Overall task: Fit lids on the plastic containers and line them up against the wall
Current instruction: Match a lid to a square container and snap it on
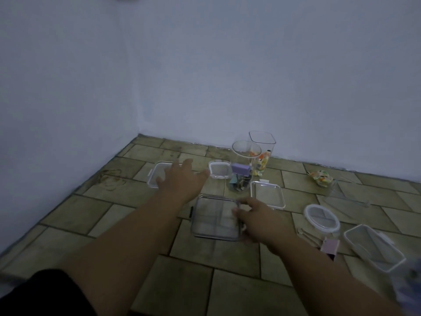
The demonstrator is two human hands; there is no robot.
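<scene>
Head view, pretty dim and a bit blurry. A square lid (215,217) with dark clips is gripped at its right edge by the right hand (257,221), fingers curled round the rim, at lower centre of the frame. It can't be told whether it's lifted off the tiled floor (75,215) or lying on it.

Left hand (182,179) is stretched out flat with fingers spread, nothing held, over the right side of a clear clip-lid tub (159,173) at centre left.

Just right of that hand, a small square lid (219,170) is seen, touching or nearly touching a round jar (242,167) with a purple block and clips inside. A tall square container (262,151) with colourful bits stands behind the jar, close to the wall (227,65).

A white-rimmed square lid (267,194) lies right of the jar. Further lower right, a round lid (321,218) and a rectangular tub (373,247) are spread out. A colourful wrapper (320,177) is at the right, near the wall.
</scene>
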